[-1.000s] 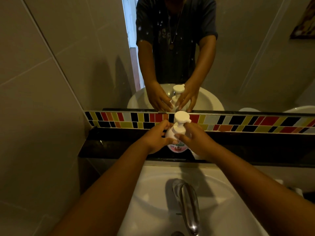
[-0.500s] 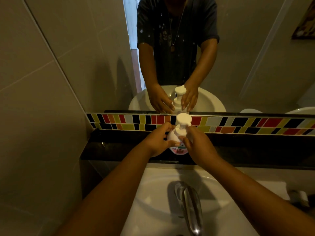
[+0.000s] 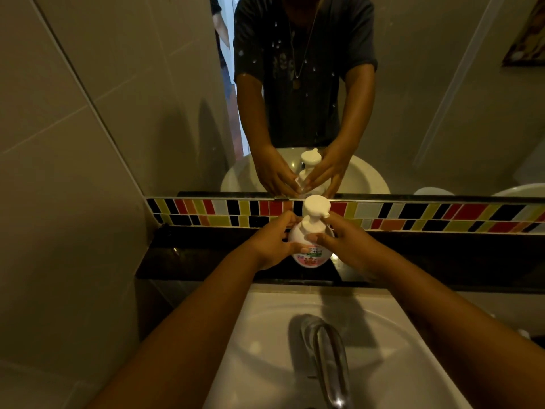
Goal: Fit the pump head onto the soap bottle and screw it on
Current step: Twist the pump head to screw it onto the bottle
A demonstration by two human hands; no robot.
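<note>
A white soap bottle (image 3: 310, 256) with a pink and green label stands upright on the dark ledge (image 3: 188, 258) behind the sink. The white pump head (image 3: 316, 206) sits on top of the bottle, its nozzle pointing right. My left hand (image 3: 272, 243) wraps the bottle's left side. My right hand (image 3: 343, 240) holds the pump's collar at the bottle's neck, thumb across the front. The mirror above shows the same grip from behind.
A white basin (image 3: 265, 335) with a chrome tap (image 3: 328, 355) lies below the ledge. A strip of coloured tiles (image 3: 442, 215) runs under the mirror (image 3: 442, 98). A grey tiled wall (image 3: 59, 172) closes the left side.
My right hand has shifted its fingers around the pump's collar, and the nozzle now points a little more to the right. The bottle stays in place on the ledge.
</note>
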